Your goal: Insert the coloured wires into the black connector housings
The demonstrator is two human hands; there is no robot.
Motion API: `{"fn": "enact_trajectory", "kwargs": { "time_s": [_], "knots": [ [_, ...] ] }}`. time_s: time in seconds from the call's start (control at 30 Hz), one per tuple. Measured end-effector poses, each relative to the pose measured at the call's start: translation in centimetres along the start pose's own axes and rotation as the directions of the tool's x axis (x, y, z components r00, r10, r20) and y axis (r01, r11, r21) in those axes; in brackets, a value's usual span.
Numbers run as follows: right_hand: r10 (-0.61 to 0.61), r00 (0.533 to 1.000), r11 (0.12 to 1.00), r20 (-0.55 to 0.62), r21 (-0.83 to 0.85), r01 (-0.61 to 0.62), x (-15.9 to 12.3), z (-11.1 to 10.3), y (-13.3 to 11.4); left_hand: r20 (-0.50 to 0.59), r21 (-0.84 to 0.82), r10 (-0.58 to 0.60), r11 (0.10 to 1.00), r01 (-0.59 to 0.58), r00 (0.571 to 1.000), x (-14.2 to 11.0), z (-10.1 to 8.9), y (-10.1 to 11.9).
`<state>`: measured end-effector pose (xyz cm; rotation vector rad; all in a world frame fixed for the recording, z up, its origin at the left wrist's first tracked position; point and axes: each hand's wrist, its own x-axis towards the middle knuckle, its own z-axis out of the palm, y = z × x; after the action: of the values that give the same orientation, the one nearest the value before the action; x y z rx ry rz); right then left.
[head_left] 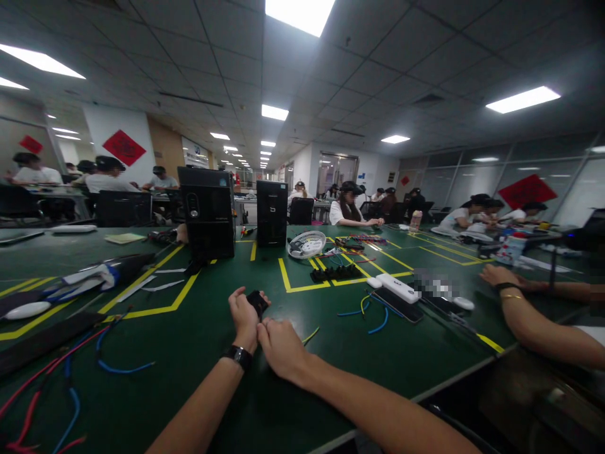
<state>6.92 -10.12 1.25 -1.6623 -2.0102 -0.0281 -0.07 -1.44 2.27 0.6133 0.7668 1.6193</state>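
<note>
My left hand [244, 317], with a dark watch on its wrist, is closed around a small black block [258, 304], which looks like a terminal block. Against its lower side my right hand [285, 348] is closed in a pinch, thumb and index finger together. A yellow-green wire [311, 335] sticks out from behind the right fist and seems held in it; the fingertips and the wire's other end are hidden. Beyond the hands, a row of similar black blocks [335, 272] lies on the green table [227, 391]. To the right are short blue wires [378, 321].
Two black computer-like boxes [208, 214] stand ahead, beside a white basket [306, 244]. Red and blue cables [70, 384] lie at left. A white power strip [398, 288] and a phone [397, 304] are at right, near a neighbouring person's arm [529, 315].
</note>
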Motion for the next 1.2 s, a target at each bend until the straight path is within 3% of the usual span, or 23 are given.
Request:
{"fn": "enact_trajectory", "kwargs": {
  "time_s": [0.27, 0.33, 0.43, 0.53, 0.63, 0.73, 0.87, 0.97, 1.1, 1.2],
  "knots": [
    [-0.042, 0.998, 0.999, 0.044, 0.007, 0.042, 0.1, -0.8, 1.7, 0.021, -0.038, -0.208, 0.977, 0.209, 0.978, -0.4, 0.5, 1.9],
    [-0.04, 0.999, 0.998, 0.033, 0.046, 0.038, 0.2, -1.1, 1.7, 0.043, -0.023, -0.171, 0.985, 0.172, 0.984, -0.3, 0.5, 1.9],
    [-0.052, 0.999, 0.992, 0.004, 0.119, 0.051, 0.4, -1.6, 1.3, 0.078, 0.066, -0.004, 0.998, -0.001, 0.997, 0.2, -0.2, 1.4],
    [-0.072, 0.996, 0.983, -0.052, 0.163, 0.08, 0.5, -2.4, 0.9, 0.13, 0.099, 0.125, 0.985, -0.139, 0.984, 0.4, -0.7, 1.4],
    [-0.077, 0.995, 0.986, -0.062, 0.142, 0.085, 0.4, -2.9, 0.9, 0.149, 0.029, 0.07, 0.997, -0.076, 0.986, 0.0, -0.6, 1.9],
    [-0.085, 0.996, 0.996, -0.012, -0.004, 0.085, 0.3, -2.4, 1.1, 0.138, -0.094, -0.029, 0.995, 0.042, 0.99, -0.5, 0.2, 2.4],
    [-0.101, 0.995, 0.982, 0.024, -0.159, 0.104, 0.3, -1.4, 1.3, 0.102, -0.187, -0.068, 0.979, 0.086, 0.992, -0.5, 0.8, 2.6],
    [-0.089, 0.996, 0.99, 0.0, -0.107, 0.088, 0.6, -1.6, 1.1, 0.122, -0.147, -0.005, 0.989, 0.023, 0.993, 0.0, 0.4, 2.2],
    [-0.12, 0.992, 0.988, -0.047, 0.093, 0.124, 0.7, -2.2, 1.0, 0.175, -0.033, 0.14, 0.99, -0.136, 0.975, 0.6, -0.4, 1.5],
    [-0.128, 0.99, 0.982, -0.063, 0.135, 0.136, 0.7, -1.8, 1.3, 0.179, -0.095, 0.091, 0.993, -0.075, 0.98, 0.5, -0.2, 1.1]
  ]
}}
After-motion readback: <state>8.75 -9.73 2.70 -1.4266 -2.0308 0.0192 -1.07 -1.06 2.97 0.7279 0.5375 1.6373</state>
